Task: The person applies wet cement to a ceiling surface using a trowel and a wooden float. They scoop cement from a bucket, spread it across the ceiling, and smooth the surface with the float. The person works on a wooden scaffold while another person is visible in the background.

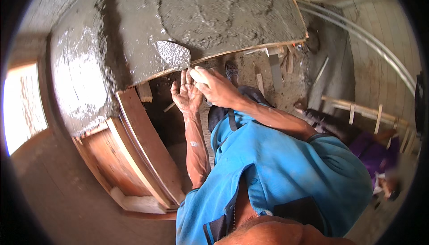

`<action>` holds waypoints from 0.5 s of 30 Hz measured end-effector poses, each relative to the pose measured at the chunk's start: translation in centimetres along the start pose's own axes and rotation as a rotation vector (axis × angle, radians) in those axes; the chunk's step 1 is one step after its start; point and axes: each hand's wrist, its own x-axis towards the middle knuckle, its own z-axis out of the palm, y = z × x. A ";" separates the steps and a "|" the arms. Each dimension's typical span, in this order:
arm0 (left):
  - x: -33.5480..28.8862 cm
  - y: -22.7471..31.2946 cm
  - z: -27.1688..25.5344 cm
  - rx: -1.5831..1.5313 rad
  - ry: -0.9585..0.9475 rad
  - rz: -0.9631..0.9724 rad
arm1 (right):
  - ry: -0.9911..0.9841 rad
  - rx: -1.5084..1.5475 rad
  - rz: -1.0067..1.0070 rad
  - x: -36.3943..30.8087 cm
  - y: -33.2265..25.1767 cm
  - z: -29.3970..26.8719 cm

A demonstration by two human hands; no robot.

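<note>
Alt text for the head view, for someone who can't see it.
A person in a blue shirt holds a trowel in the right hand, its blade over wet grey cement; the open left hand is alongside. Another person, in purple, appears at right.

A trowel (173, 54) in the right hand (211, 84) overlaps the near edge of a concrete slab (223, 10) across the top of the frame, the left hand (187, 95) just beside it. A window (27, 106) stands far left, boards (149, 144) lower left, pipes (386, 53) upper right, another person (364, 152) lower right.
</note>
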 end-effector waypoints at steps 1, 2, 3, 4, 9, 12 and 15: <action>0.3 0.1 -0.1 -0.065 -0.066 -0.039 | 0.070 -0.029 0.009 -0.2 0.7 0.6; 0.3 0.1 0.1 -0.013 -0.071 -0.049 | 0.132 -0.060 0.019 -0.2 0.5 0.7; 0.3 0.0 0.3 0.037 -0.078 -0.059 | 0.151 -0.081 0.073 -0.5 0.5 -0.2; 0.1 -0.1 0.4 0.082 -0.082 -0.060 | 0.159 -0.101 0.126 -0.8 0.1 -1.6; -0.3 -0.3 1.4 0.066 -0.093 -0.071 | 0.329 -0.134 0.306 -2.7 4.9 -5.8; -0.6 0.0 1.6 0.059 -0.092 -0.086 | 0.375 -0.099 0.384 -4.1 7.4 -8.2; -0.8 -0.1 2.5 0.015 -0.034 -0.085 | 0.470 -0.054 0.393 -4.7 7.8 -10.7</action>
